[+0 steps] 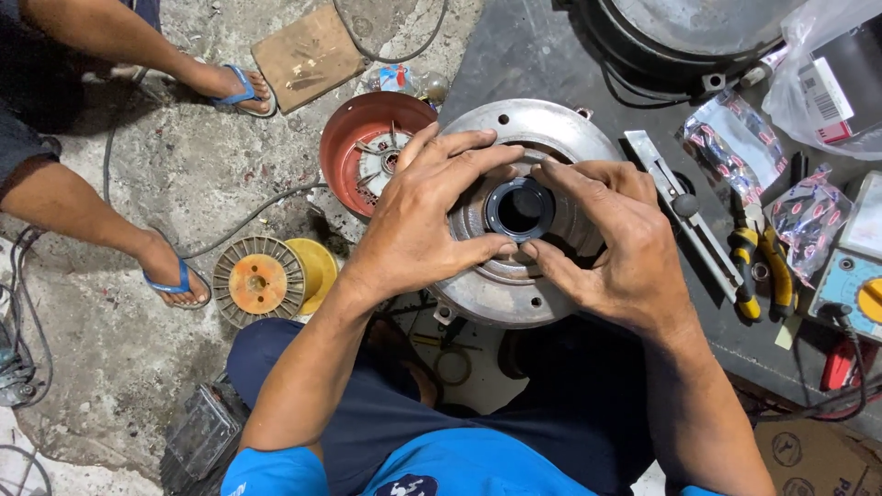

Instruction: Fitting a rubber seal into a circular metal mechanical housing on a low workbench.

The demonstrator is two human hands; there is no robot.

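Observation:
A round grey metal motor end cover (551, 129) rests at the edge of a dark workbench, over my lap. A dark ring-shaped bearing (520, 209) sits in its central hub. My left hand (418, 220) lies across the cover's left side, with thumb and fingers touching the bearing's rim. My right hand (620, 243) rests on the right side, its thumb and forefinger pinching the same ring. Both hands press around the bearing from opposite sides.
A reddish bowl-shaped fan cover (358, 138) and a yellow wire spool (262, 280) lie on the concrete floor. Another person's sandalled feet (175, 276) stand at left. Yellow-handled pliers (767, 266), a metal tool (680, 211), plastic bags (730, 138) and a meter (859, 289) crowd the bench.

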